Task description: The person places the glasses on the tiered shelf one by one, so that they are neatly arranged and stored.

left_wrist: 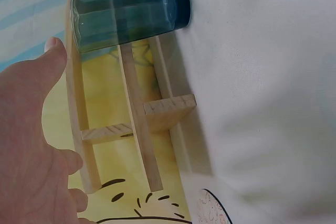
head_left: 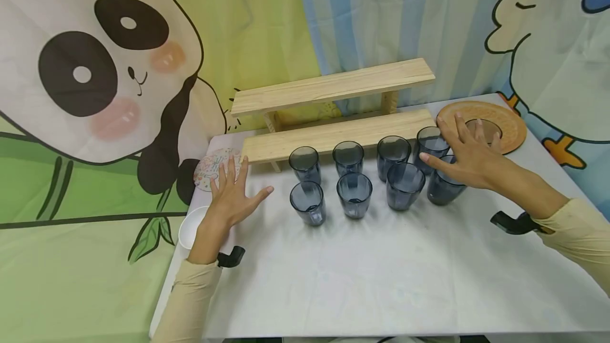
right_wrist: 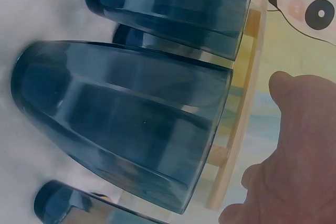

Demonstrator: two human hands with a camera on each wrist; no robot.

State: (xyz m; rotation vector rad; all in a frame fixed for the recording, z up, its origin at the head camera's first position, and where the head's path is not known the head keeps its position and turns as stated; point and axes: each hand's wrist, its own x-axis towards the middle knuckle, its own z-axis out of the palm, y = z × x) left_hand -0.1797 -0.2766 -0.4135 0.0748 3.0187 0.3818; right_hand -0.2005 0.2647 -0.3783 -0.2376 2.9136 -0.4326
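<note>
Several blue-grey drinking glasses stand upright in two rows on the table, among them a front-left glass (head_left: pixel 307 205). My left hand (head_left: pixel 231 197), fingers spread and holding nothing, hovers left of the rows. My right hand (head_left: pixel 472 158) is spread above the right end, overlapping the front-right glass (head_left: pixel 442 190) in the head view. Behind the rows stands a two-tier wooden shelf (head_left: pixel 333 86). The left wrist view has a glass (left_wrist: pixel 126 17) beyond my thumb. In the right wrist view a large glass (right_wrist: pixel 121 114) lies beside my fingers, apart from them.
A round orange-brown tray (head_left: pixel 517 128) with a darker centre lies at the back right, partly under my right hand in view. At left are a round patterned mat (head_left: pixel 205 173) and a white bowl (head_left: pixel 188 229). White cloth covers the table (head_left: pixel 357 285); cartoon curtains hang behind.
</note>
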